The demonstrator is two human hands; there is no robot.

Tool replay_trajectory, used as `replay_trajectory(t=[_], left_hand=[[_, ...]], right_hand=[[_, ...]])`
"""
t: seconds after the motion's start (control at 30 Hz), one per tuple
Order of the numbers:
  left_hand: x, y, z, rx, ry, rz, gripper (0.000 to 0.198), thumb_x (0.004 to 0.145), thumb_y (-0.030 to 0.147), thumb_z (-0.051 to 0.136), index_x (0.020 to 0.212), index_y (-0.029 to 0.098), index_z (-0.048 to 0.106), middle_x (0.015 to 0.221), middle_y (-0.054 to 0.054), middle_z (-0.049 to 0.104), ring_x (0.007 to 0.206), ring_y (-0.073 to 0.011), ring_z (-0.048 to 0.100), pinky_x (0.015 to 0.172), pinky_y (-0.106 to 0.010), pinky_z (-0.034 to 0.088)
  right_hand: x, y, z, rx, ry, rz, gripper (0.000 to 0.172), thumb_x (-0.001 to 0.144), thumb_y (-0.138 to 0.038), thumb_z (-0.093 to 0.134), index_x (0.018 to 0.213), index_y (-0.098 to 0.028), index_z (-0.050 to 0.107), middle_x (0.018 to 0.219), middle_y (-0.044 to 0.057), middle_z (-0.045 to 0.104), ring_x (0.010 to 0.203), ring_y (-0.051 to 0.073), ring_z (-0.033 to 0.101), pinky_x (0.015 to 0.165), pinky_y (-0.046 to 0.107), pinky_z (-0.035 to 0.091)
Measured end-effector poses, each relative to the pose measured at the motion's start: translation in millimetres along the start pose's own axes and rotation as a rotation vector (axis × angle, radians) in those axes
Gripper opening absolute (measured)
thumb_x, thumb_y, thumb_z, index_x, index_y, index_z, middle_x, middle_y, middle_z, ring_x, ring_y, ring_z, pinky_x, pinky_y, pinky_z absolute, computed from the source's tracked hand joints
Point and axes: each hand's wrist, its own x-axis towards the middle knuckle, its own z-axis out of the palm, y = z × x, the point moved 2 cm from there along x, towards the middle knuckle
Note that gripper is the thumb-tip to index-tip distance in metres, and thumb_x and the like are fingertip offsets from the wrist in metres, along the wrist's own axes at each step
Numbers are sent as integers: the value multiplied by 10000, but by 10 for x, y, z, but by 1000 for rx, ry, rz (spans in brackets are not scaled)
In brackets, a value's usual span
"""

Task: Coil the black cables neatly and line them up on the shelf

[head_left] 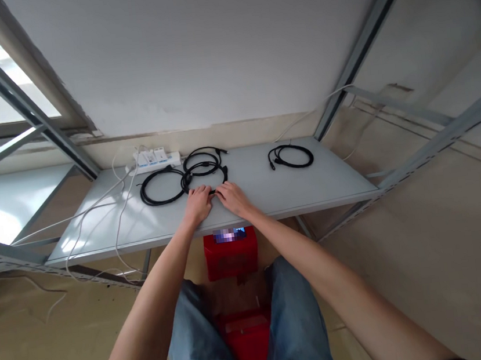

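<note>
Along the near edge of a looped black cable [226, 176], my left hand [199, 201] and my right hand [232, 197] rest close together on the shelf. Both have their fingers curled over the cable, with a short stretch of it visible between them. Part of this coil is hidden under the fingers. Another black cable coil [142, 193] lies just left of my left hand. Behind the held cable, a third coil [201, 149] overlaps it. Well to the right of my right hand sits a separate black cable coil [304, 164].
The grey metal shelf [277, 196] has uprights at both ends and a wall behind. A white power strip [155, 164] with plugs stands at the back left. White cords [80, 214] trail over the left front edge. Below the shelf is a red box [233, 260].
</note>
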Motion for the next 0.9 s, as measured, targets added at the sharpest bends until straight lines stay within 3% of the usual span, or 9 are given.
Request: replay_trajectory(t=[0.9], left_hand=[[-11, 5, 4, 6, 7, 0, 178, 1048, 253, 436, 1053, 223, 612, 1096, -127, 673, 1128, -316, 597, 952, -438, 374]], right_hand=[[-19, -54, -17, -68, -10, -45, 242, 1064, -123, 491, 1035, -161, 728, 1001, 107, 697, 1015, 249, 562, 926, 363, 441]])
